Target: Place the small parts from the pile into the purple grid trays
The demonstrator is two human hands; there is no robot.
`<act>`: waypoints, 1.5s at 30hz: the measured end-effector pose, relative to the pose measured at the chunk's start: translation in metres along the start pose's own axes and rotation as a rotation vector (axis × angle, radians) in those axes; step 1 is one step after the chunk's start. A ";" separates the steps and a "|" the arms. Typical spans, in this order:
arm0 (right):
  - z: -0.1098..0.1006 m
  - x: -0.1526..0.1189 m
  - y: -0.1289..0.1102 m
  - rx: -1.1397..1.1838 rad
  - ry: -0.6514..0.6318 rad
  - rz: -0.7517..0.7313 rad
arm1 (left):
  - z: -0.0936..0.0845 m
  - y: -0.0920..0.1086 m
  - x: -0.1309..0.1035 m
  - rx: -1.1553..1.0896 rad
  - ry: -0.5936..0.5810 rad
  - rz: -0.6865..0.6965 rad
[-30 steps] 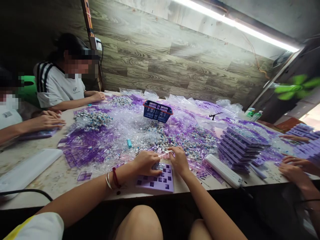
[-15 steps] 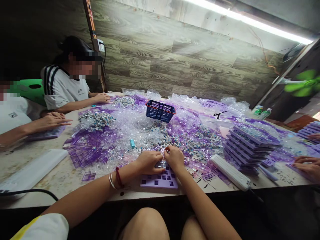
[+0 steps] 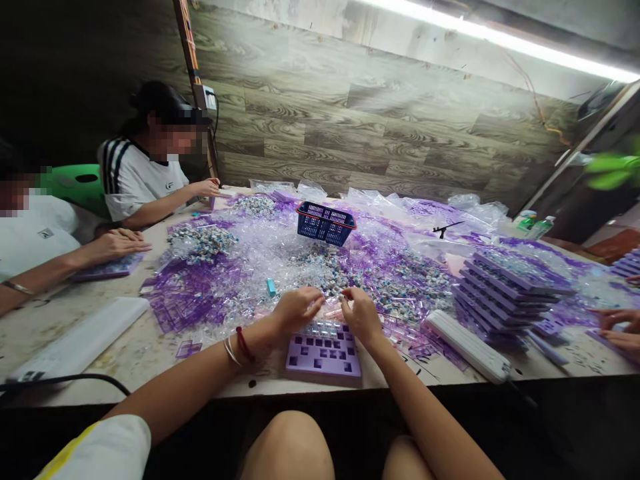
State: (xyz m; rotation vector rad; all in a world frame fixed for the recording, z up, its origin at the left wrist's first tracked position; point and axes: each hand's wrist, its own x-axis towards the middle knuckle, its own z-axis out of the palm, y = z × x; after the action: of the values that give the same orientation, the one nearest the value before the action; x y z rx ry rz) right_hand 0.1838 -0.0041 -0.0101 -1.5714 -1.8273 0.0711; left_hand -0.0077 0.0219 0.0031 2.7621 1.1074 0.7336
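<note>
A light purple tray with square holes (image 3: 324,362) lies flat at the table's front edge, before me. Small clear pieces (image 3: 320,329) sit in its far rows. My left hand (image 3: 297,310) is raised just beyond the tray's far left corner, fingers curled toward the thumb. Opposite it, my right hand (image 3: 363,315) hovers by the far right corner with thumb and fingertips drawn together. Anything between the fingertips of either hand is too small to make out. Past my hands spreads a heap of small white and blue parts (image 3: 320,263).
Filled purple trays are piled in a stack (image 3: 500,293) to the right, beside a white power strip (image 3: 467,347). A blue basket (image 3: 326,225) stands amid loose clear and purple plastic pieces. Two co-workers sit at the left; another person's hands (image 3: 620,330) are at far right.
Both my hands have lifted off the tray and moved apart, uncovering its far rows of clear pieces. The view has shifted slightly. A co-worker's hand at the back left is raised.
</note>
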 end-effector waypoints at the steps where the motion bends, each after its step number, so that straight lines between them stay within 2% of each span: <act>1: -0.004 -0.001 0.001 0.053 0.014 -0.019 | 0.000 -0.007 0.002 0.008 0.064 -0.068; 3: -0.015 -0.004 0.000 0.143 0.019 -0.067 | 0.000 -0.021 0.005 0.047 0.122 -0.122; 6: -0.032 -0.016 -0.007 0.242 -0.040 -0.132 | 0.001 -0.038 0.006 0.113 0.041 -0.066; 10: -0.043 -0.037 -0.014 0.278 -0.189 -0.206 | 0.003 -0.042 0.006 0.173 -0.022 -0.028; 13: -0.044 -0.049 -0.012 0.236 -0.258 -0.189 | 0.002 -0.040 0.006 0.184 0.022 -0.040; 18: -0.044 -0.053 -0.008 0.195 -0.291 -0.126 | -0.002 -0.034 0.008 0.105 0.134 -0.048; 20: -0.044 -0.052 -0.010 0.203 -0.289 -0.133 | -0.004 -0.025 0.007 -0.024 0.123 -0.043; 24: -0.043 -0.051 -0.014 0.209 -0.262 -0.137 | -0.006 0.001 0.004 -0.287 0.030 -0.001; 28: -0.039 -0.050 -0.015 0.189 -0.242 -0.108 | -0.006 0.017 0.000 -0.309 -0.024 0.099; 45: -0.038 -0.048 -0.016 0.180 -0.237 -0.140 | 0.005 0.014 0.000 -0.398 -0.055 0.128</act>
State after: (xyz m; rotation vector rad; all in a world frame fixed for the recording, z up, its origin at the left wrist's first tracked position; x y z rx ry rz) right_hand 0.1909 -0.0662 0.0034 -1.3524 -2.0456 0.3609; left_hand 0.0036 0.0121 0.0025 2.5093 0.6884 0.7872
